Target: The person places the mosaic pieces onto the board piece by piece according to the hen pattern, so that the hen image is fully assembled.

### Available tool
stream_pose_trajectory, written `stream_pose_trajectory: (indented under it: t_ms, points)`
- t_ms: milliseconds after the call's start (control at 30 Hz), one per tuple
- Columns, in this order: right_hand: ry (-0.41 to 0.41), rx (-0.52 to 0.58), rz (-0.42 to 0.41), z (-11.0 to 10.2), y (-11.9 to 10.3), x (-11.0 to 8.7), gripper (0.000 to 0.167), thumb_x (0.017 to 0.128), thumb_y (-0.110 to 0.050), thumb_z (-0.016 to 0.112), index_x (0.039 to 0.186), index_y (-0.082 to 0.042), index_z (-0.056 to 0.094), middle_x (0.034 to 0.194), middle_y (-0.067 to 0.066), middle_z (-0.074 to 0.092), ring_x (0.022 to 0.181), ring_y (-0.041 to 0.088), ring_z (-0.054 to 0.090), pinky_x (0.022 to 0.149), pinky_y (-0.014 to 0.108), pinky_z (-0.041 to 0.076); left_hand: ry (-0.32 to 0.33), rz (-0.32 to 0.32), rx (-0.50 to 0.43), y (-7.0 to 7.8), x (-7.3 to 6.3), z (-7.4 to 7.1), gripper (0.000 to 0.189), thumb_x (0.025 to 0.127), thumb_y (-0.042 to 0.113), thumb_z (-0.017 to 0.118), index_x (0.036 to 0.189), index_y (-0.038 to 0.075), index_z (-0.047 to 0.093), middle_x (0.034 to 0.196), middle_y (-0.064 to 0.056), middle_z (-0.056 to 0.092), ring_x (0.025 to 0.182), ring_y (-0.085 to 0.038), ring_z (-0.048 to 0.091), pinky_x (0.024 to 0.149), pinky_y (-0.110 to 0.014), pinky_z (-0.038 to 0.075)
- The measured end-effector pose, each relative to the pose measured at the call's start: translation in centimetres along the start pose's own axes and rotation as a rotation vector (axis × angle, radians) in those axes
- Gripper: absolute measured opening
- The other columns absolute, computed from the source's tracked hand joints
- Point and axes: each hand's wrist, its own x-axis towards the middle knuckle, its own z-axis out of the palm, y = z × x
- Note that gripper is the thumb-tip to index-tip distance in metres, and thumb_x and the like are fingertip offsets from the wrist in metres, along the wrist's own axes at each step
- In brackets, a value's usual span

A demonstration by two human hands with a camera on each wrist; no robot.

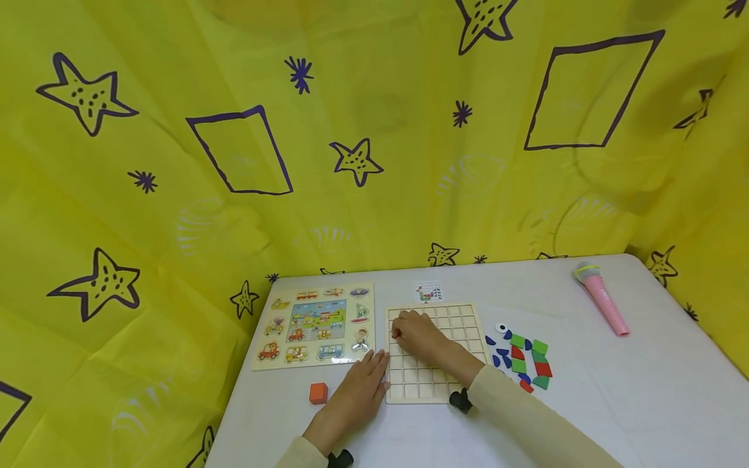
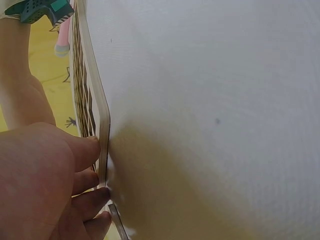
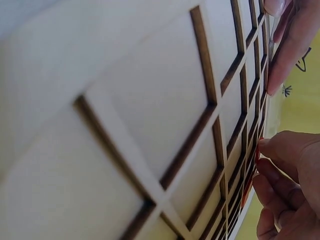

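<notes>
One puzzle board (image 1: 262,356), one orange cube (image 1: 318,393); the left hand (image 1: 361,385), fingers extended, touches one grid board (image 1: 462,323), which could slide if pressed loosely. Over its left squares, the right hand (image 1: 422,338) pinches a red piece (image 3: 260,146), which could drop askew if tilted; then one card (image 1: 429,292), loose pieces (image 1: 518,366) too crowded to count, one microphone (image 1: 605,302).

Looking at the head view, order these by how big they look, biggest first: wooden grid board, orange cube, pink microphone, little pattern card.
1. Wooden grid board, partly covered
2. Pink microphone
3. Pattern card
4. Orange cube, only slightly smaller than the card
</notes>
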Motion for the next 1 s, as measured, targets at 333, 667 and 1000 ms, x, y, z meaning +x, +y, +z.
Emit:
stream_pose_trajectory:
  t_ms: [333,667,1000]
  points:
    - [-0.012,0.02,0.016,-0.8,0.1,-0.6,0.004,0.096,-0.009,0.074,0.097,-0.013,0.075,0.098,-0.002,0.062,0.092,0.018,0.058,0.083,0.04,0.049,-0.01,-0.014,-0.005,0.0,0.1,0.0,0.058,0.111,0.031,0.052,0.164,0.01,0.038,0.169,-0.007,0.04,0.159,-0.033,0.031,0.126,-0.056,0.032]
    - [-0.036,0.064,0.148,-5.0,4.2,-2.9,0.012,0.097,-0.014,0.075,0.108,-0.009,0.074,0.108,0.005,0.066,0.108,0.03,0.064,0.094,0.054,0.051,-0.021,-0.024,-0.017,0.2,0.0,0.1,0.06,0.111,0.031,0.053,0.165,0.011,0.037,0.17,-0.007,0.038,0.159,-0.033,0.03,0.127,-0.056,0.032]
    - [-0.115,0.069,0.357,-9.4,9.8,-7.5,0.03,0.096,-0.014,0.074,0.123,-0.001,0.066,0.122,0.022,0.063,0.107,0.036,0.061,0.095,0.062,0.051,-0.023,-0.016,0.006,0.0,0.0,0.1,0.059,0.111,0.031,0.053,0.164,0.009,0.037,0.169,-0.007,0.039,0.159,-0.033,0.032,0.126,-0.055,0.033]
